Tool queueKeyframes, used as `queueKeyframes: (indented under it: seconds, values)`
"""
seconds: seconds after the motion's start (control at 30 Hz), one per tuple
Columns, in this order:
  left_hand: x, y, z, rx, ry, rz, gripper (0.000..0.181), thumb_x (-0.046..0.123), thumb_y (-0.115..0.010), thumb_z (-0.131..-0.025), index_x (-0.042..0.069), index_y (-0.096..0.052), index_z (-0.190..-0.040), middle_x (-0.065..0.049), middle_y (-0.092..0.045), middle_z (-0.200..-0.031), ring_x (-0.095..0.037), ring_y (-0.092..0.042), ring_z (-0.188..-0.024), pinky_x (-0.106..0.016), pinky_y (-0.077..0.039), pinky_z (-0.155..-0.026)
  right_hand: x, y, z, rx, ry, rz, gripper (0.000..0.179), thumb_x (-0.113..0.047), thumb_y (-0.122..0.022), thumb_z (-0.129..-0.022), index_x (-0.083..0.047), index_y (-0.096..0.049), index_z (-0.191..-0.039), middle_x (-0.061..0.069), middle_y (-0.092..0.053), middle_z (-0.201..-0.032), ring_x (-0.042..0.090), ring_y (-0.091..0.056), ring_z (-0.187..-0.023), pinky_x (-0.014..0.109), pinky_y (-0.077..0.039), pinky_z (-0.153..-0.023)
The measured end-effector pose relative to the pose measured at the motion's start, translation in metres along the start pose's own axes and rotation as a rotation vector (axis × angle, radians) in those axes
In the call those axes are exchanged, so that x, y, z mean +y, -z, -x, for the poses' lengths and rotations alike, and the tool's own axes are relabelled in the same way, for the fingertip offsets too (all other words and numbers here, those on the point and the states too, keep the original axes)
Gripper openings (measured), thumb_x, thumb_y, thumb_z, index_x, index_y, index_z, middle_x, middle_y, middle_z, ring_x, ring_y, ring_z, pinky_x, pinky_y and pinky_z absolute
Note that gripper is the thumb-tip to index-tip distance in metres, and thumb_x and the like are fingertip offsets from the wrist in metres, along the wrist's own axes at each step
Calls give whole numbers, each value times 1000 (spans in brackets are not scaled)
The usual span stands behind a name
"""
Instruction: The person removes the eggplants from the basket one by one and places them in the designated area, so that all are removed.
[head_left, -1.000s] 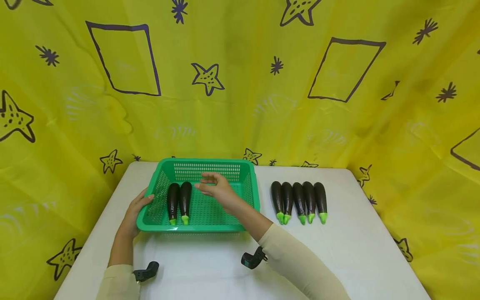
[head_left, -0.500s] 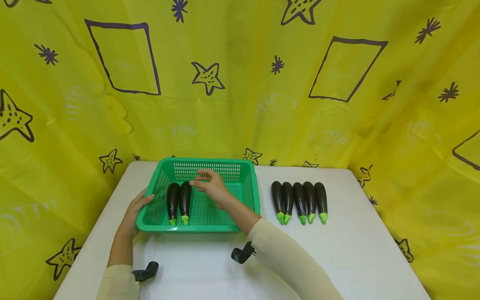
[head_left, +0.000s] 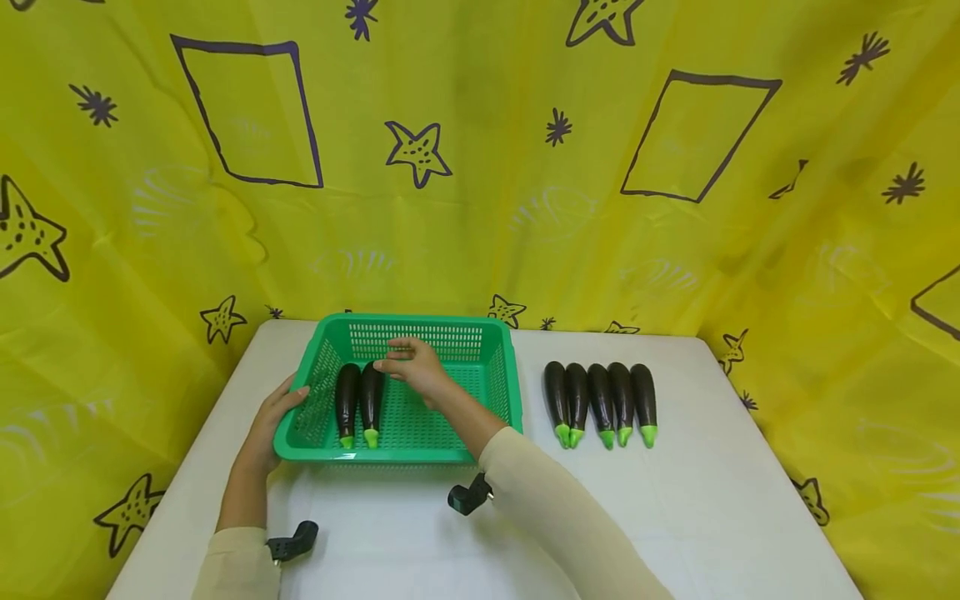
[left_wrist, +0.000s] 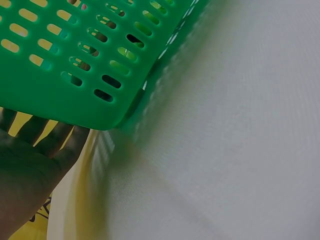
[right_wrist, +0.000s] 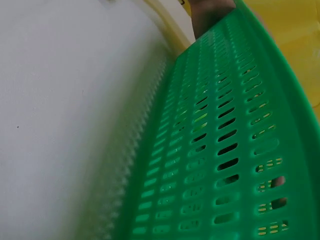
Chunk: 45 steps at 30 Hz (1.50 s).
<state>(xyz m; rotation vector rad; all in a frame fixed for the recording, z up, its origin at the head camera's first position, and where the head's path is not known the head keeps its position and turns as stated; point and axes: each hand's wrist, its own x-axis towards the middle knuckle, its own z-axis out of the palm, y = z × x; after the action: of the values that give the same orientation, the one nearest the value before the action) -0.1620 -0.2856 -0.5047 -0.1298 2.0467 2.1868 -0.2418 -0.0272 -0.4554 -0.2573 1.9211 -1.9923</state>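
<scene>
My left hand (head_left: 266,425) grips the left rim of a green plastic basket (head_left: 397,456), its thumb over the rim. The left wrist view shows the fingers (left_wrist: 47,142) of this hand against the outside of the basket wall (left_wrist: 45,90). Inside the basket, toward the left, two dark eggplants lie side by side: a left eggplant (head_left: 347,400) and a right eggplant (head_left: 372,396), green stem ends toward me. Above the basket my right hand (head_left: 420,369) has loosely bent fingers, its fingertips overlapping the top of the right eggplant. The right wrist view shows mainly the basket's slotted wall (right_wrist: 225,135).
Several more eggplants (head_left: 600,400) lie in a row on the white table (head_left: 720,500), right of the basket. A yellow patterned curtain (head_left: 480,233) hangs behind and beside the table. Each wrist carries a black camera (head_left: 292,542).
My right hand has moved left over the basket, from beside the right eggplant to its top end. The left hand, the basket and the eggplants stay where they were.
</scene>
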Motion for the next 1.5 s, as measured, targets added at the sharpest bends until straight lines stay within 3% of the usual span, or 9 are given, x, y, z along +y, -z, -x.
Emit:
queueKeyframes:
  seconds: [0.5,0.8,1.13,1.5]
  values:
    - [0,-1,-1,-5,12,7,66,31,-40,-114,11,-11,-170,-21,-22,-166,-11,-51,-119,-26,-53,-89,13,-8,-14,-21,-34,11,56,-4,-76,-96,5,-53,-147,29,-55,-142,37,-63,-122,49,-48,-106]
    - [-2,-1,0,-5,11,5,66,30,-39,-114,11,-12,-170,-20,-22,-166,-19,-45,-127,-25,-51,-90,24,-13,-16,6,-36,99,52,-10,-77,-97,0,-57,-145,18,-60,-139,30,-62,-121,52,-48,-106]
    - [-1,0,-1,-7,-21,8,64,29,-39,-114,8,-14,-169,-23,-24,-165,-12,-51,-120,-28,-53,-90,31,-8,-23,65,6,118,46,0,-77,-94,-1,-63,-138,17,-59,-137,37,-54,-131,49,-50,-101]
    - [0,0,0,3,-2,10,65,30,-40,-114,10,-14,-170,-22,-25,-165,-14,-53,-118,-29,-54,-90,29,-6,-24,37,1,115,51,4,-78,-91,1,-61,-139,20,-57,-139,39,-58,-127,51,-49,-104]
